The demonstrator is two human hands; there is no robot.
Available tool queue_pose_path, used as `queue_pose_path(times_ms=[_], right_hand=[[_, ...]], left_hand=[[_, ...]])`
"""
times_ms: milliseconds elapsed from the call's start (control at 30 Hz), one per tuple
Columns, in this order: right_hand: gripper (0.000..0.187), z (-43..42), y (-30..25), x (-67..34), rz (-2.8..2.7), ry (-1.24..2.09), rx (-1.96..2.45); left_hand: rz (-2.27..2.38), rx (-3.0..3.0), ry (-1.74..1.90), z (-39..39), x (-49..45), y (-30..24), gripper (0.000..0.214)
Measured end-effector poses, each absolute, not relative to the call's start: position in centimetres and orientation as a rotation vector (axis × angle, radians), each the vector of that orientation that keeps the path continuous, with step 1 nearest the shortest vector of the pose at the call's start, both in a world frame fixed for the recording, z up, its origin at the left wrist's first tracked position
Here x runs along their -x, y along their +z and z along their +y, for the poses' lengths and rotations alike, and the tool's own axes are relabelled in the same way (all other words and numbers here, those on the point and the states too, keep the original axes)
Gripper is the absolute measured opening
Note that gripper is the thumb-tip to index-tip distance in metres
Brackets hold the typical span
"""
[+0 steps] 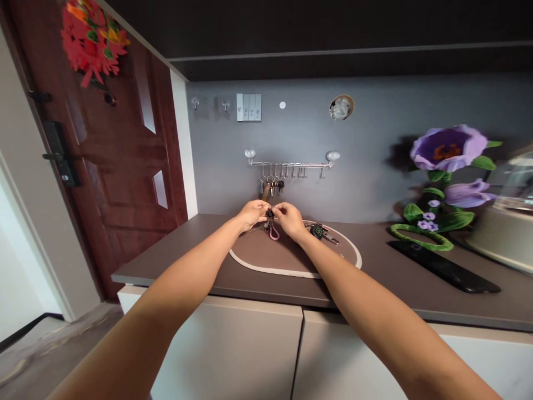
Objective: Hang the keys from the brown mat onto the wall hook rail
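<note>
My left hand and my right hand meet above a brown oval mat with a cream rim. Between their fingertips is a small dark key fob, pinched from both sides and partly hidden by my fingers. A pink braided strap loop hangs from it. To the right of my right hand, a bunch of keys with a black-and-green fob lies on the mat, not touched by either hand.
A wall-mounted metal rail holds several hanging keys behind my hands. A black phone-like slab and a purple artificial flower stand on the right of the countertop. A wooden door is at the left.
</note>
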State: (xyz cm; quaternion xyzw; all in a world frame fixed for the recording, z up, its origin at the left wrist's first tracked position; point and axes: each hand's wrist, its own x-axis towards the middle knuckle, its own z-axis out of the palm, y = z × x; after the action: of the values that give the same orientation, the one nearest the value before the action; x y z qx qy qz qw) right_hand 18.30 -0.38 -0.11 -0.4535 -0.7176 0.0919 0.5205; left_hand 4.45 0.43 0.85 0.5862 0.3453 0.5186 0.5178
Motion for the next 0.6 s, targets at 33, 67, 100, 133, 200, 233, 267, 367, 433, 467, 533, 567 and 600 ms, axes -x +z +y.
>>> queue_pose_path(times_ms=[33,67,100,133,200,233,267,367,433,467,533,567,600], right_hand=[[0.017,-0.30,-0.19,-18.33,-1.707,0.251,1.077],[0.017,-0.22,-0.27,-18.36,-1.696,0.276,1.068],[0.017,-0.16,-0.33,-18.39,-1.689,0.296,1.061],[0.017,-0.13,-0.37,-18.43,-1.684,0.309,1.056],[0.018,-0.17,-0.38,-18.50,-1.677,0.320,1.056],[0.018,-0.25,-0.35,-18.53,-1.673,0.321,1.058],[0.018,-0.36,-0.30,-18.57,-1.669,0.322,1.059],[0.019,-0.68,-0.12,-18.66,-1.664,0.346,1.048],[0.020,-0.77,-0.05,-18.74,-1.656,0.367,1.039],[0.020,-0.75,-0.06,-18.79,-1.650,0.371,1.035],[0.021,-0.60,-0.12,-18.92,-1.639,0.365,1.031],[0.022,-0.50,-0.17,-18.99,-1.634,0.357,1.028],[0.023,-0.40,-0.23,-19.06,-1.630,0.348,1.026]], left_hand=[[0.836,-1.414,1.243,0.36,-4.47,0.91,0.007],[0.846,-1.423,1.240,0.26,-4.48,1.00,0.008],[0.859,-1.432,1.238,0.12,-4.50,1.11,0.008],[0.873,-1.442,1.235,-0.02,-4.52,1.22,0.008],[0.894,-1.466,1.225,-0.27,-4.54,1.39,0.008],[0.899,-1.481,1.217,-0.34,-4.55,1.44,0.007],[0.902,-1.495,1.204,-0.37,-4.56,1.44,0.006],[0.897,-1.530,1.186,-0.23,-4.54,1.31,0.007],[0.894,-1.552,1.182,-0.08,-4.50,1.21,0.009],[0.898,-1.564,1.176,-0.01,-4.46,1.18,0.009],[0.935,-1.594,1.157,0.13,-4.31,1.15,0.009],[0.969,-1.614,1.149,0.21,-4.20,1.15,0.009],[1.010,-1.639,1.147,0.30,-4.08,1.13,0.009]])
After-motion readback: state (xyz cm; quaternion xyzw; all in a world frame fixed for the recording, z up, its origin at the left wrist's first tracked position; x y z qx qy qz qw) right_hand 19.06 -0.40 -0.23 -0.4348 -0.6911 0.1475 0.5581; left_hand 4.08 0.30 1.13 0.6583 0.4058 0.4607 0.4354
